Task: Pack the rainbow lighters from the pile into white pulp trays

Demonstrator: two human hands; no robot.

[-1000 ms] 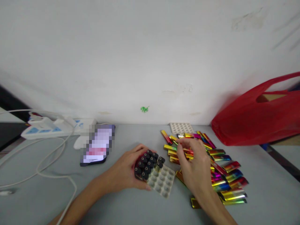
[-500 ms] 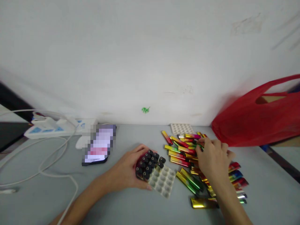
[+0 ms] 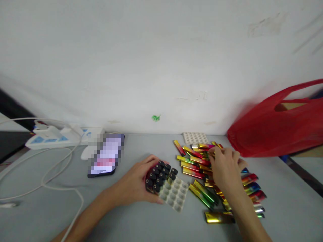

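My left hand [image 3: 137, 183] is closed around a bunch of upright sticks with black, holed ends [image 3: 157, 176], set in one side of a pale tray [image 3: 174, 193] with rows of round pockets. The tray's other pockets face up. My right hand [image 3: 225, 168] is over a loose pile of shiny sticks [image 3: 193, 166] in gold, red and green. Its fingers are pinched on a gold-coloured stick [image 3: 214, 153], mostly hidden by the hand. Nearer me, a gold stick [image 3: 218, 217] lies apart from the pile.
A second pocketed tray [image 3: 195, 138] lies against the wall. On the right stands a red bag [image 3: 275, 124]. To the left are a phone [image 3: 107, 156], a white power strip [image 3: 60, 136] and a looping white cable [image 3: 72, 190].
My right hand has shifted slightly left and up over the pile, with a gold-coloured stick now showing at its fingertips. My left hand stays around the bunch.
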